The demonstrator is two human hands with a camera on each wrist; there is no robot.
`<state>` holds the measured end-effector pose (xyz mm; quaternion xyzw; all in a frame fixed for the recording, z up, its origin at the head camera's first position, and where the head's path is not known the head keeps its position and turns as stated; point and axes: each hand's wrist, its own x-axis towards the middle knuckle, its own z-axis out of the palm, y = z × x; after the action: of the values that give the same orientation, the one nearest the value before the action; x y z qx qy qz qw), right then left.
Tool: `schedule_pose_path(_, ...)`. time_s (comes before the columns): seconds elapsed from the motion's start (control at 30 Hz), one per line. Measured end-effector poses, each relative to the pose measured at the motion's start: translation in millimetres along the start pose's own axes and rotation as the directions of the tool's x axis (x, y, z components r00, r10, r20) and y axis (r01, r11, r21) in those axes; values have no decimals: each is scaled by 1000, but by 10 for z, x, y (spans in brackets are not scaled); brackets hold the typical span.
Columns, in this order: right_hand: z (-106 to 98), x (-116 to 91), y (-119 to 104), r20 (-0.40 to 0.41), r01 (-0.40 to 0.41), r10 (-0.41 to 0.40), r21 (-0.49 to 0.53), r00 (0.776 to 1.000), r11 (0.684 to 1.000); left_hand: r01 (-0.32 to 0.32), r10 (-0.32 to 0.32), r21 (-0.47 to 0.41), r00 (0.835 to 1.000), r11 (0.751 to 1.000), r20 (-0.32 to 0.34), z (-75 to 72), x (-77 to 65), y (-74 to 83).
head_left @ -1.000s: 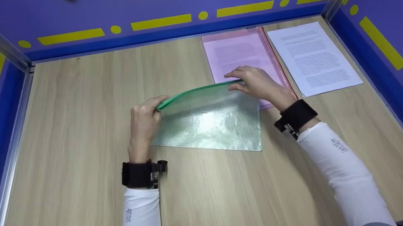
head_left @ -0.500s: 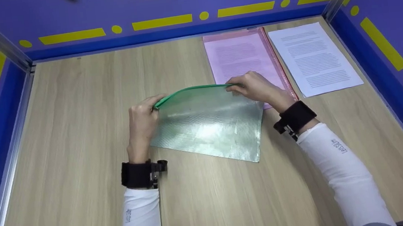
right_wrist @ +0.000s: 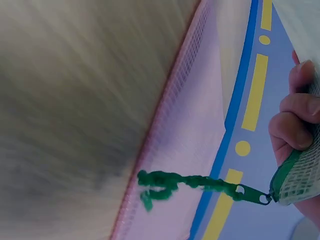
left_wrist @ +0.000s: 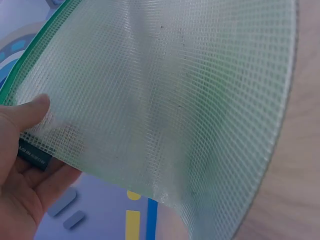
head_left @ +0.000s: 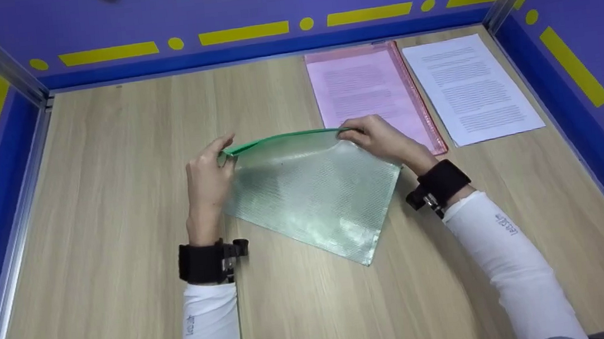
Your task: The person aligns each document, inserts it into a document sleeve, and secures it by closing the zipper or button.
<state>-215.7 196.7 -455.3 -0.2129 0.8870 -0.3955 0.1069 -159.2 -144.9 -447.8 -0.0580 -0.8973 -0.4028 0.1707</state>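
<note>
A translucent green mesh zipper pouch [head_left: 309,185] is held up by its green zipper edge between both hands, its lower corner hanging toward me. My left hand [head_left: 209,185] pinches the pouch's left top corner; in the left wrist view the thumb lies over the mesh, and a small dark tag [left_wrist: 34,154] shows by the fingers. My right hand [head_left: 380,137] grips the top edge further right, fingers curled round it in the right wrist view. There the green zipper pull [right_wrist: 252,194] with its green cord [right_wrist: 200,182] hangs from the zipper's end.
A pink zipper pouch [head_left: 360,79] with printed paper inside lies flat behind my right hand. To its right is a stack of white printed sheets [head_left: 473,89]. Purple walls [head_left: 240,7] with yellow marks border the wooden table [head_left: 115,211] at the back and sides.
The pouch's lower right corner has swung down toward me. My left hand has shifted slightly left, its fingers now more raised; the right hand has come a little nearer and closed on the edge.
</note>
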Motion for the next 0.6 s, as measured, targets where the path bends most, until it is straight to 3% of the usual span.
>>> schedule_pose_path(0.23, -5, -119, -268, -93, -50, 69, 191, 993, 980, 80, -80, 25, 997, 996, -3, -155, -23, 34)
schedule_pose_path(0.37, 62, -109, -206, -164, -77, 123, 264, 979, 961, 113, -113, 19, 993, 993, 25, -221, -66, 32)
schedule_pose_path(0.5, 187, -41, 4, -248, -109, 208, 360, 946, 927, 72, -79, 69, 991, 995, 106, -189, -107, 36)
schedule_pose_path(0.6, 280, 19, 133, -316, -123, 266, 409, 911, 904, 1, -33, 151, 978, 989, 206, -103, -150, 46)
